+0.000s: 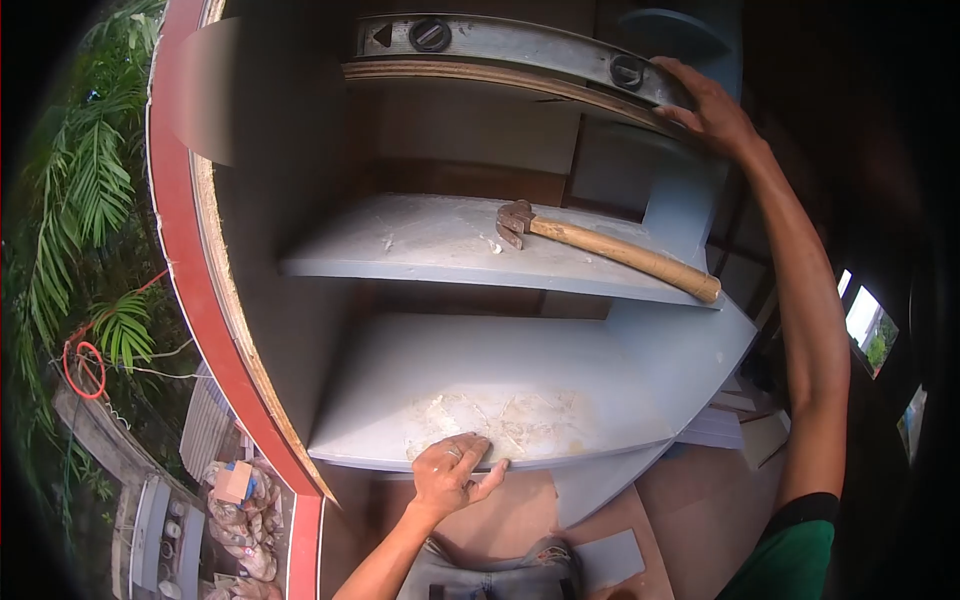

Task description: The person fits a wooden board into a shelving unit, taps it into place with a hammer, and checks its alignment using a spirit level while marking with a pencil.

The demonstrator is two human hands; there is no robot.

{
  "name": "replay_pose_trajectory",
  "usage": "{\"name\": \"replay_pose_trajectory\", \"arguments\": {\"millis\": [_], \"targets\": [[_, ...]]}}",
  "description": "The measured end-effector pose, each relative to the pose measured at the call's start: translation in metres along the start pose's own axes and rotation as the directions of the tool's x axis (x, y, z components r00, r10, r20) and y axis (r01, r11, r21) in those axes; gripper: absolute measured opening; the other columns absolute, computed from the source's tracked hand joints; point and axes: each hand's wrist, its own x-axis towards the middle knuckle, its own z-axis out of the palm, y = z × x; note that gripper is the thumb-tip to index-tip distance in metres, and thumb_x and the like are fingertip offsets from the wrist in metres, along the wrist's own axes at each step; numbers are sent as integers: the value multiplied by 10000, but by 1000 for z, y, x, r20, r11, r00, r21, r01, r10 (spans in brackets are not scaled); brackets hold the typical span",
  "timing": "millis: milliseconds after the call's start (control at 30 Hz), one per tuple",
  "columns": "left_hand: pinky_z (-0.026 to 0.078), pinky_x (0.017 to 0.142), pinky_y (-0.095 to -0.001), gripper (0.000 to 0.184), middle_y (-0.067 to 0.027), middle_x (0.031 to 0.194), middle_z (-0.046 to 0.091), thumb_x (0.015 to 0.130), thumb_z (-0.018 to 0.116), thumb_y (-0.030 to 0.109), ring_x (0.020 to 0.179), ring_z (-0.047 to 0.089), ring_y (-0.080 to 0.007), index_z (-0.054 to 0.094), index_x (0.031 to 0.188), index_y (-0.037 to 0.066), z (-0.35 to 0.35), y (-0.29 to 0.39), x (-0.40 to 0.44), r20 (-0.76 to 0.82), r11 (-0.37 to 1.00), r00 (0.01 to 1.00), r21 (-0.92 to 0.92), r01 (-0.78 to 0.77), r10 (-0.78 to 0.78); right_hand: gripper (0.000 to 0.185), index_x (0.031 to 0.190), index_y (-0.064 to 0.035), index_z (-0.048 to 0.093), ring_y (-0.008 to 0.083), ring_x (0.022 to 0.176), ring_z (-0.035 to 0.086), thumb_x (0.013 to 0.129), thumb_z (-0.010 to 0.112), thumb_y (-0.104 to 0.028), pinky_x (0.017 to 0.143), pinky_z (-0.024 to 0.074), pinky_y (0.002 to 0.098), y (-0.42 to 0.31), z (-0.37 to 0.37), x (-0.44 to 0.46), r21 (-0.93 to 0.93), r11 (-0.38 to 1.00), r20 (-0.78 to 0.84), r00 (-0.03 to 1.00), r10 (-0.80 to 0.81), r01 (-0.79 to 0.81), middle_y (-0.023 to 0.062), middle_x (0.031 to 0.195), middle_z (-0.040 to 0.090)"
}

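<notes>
A long metal spirit level (530,50) with round dark vials lies along the front edge of the upper shelf (480,75). My right hand (712,112) grips its right end, fingers over the top and thumb below. On the middle shelf (400,235) rests a claw hammer (620,255), its rusty head to the left and its wooden handle pointing right. My left hand (455,475) sits at the front edge of the bottom shelf (480,365), fingers bent on the surface and thumb apart. It holds nothing. Whitish, scuffed patches mark the board just beyond it.
A dark side panel (290,190) bounds the shelves on the left, beside a red-edged frame (185,215). Outside are palm leaves (95,170) and plastic bags (245,515). Loose board pieces (725,425) lie at the lower right. My knees show below the bottom shelf.
</notes>
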Motion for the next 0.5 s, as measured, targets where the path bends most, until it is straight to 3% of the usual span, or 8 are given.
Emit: {"name": "replay_pose_trajectory", "arguments": {"millis": [200, 333, 400, 500], "targets": [[546, 604, -275, 268, -20, 701, 665, 696, 808, 247, 724, 704, -187, 675, 853, 74, 0, -1, 0, -4, 1000, 1000, -1, -4, 4, 693, 1411, -162, 433, 347, 1290, 458, 832, 680, -452, 1069, 395, 437, -25, 21, 25, 33, 995, -72, 993, -91, 94, 114, 1414, 493], [543, 591, -275, 275, -13, 670, 644, 692, 811, 244, 729, 708, -194, 675, 861, 76, 3, -1, -2, -1, 1000, 1000, 0, -7, 7, 693, 1399, -152, 440, 351, 1263, 482, 819, 704, -424, 1053, 409, 445, -37, 15, 29, 79, 992, -61, 994, -94, 99, 112, 1379, 526], [542, 584, -276, 279, -11, 654, 633, 690, 813, 243, 729, 709, -197, 675, 866, 77, 4, -2, -4, 17, 1000, 1000, -2, -8, 8, 676, 1392, -76, 441, 350, 1265, 492, 837, 700, -362, 1065, 401, 414, -45, 12, 31, 160, 985, 16, 997, -72, 69, 143, 1371, 529], [539, 565, -281, 293, -11, 625, 613, 679, 819, 245, 723, 711, -204, 675, 875, 80, 5, -3, -4, 23, 1000, 1000, -3, -16, 16, 656, 1382, -97, 452, 341, 1234, 520, 826, 716, -322, 1045, 425, 416, -60, 5, 30, 193, 977, -6, 996, -85, 85, 134, 1342, 553]]}}
